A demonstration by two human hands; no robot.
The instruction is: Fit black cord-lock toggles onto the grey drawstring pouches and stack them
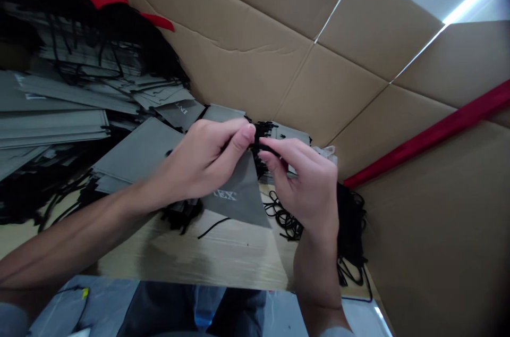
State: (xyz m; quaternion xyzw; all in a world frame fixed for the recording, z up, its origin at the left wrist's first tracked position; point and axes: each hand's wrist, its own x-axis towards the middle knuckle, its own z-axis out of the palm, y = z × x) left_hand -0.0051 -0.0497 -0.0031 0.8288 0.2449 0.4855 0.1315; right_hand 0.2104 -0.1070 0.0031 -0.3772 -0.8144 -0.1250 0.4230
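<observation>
My left hand [207, 159] is closed at the upper corner of a flat grey piece [245, 204] printed with white letters that end in "EX". The piece hangs down from the fingers over the table, and I cannot tell whether it is a bag or a sheet. Close beside it, my right hand [306, 183] pinches a short black cord [268, 148] between thumb and forefinger. The cord runs across to the left fingertips, where its end is hidden. Behind the hands lie more grey pieces [285, 134] with black cords bunched at their edges.
Stacks of grey pieces [51, 124] with black cords fill the left side. Loose black cords [285, 220] and a black bundle [350, 225] lie at the right. Cardboard walls [239, 23] enclose the wooden table [179, 257]. A red strip [430, 135] slants along the right wall.
</observation>
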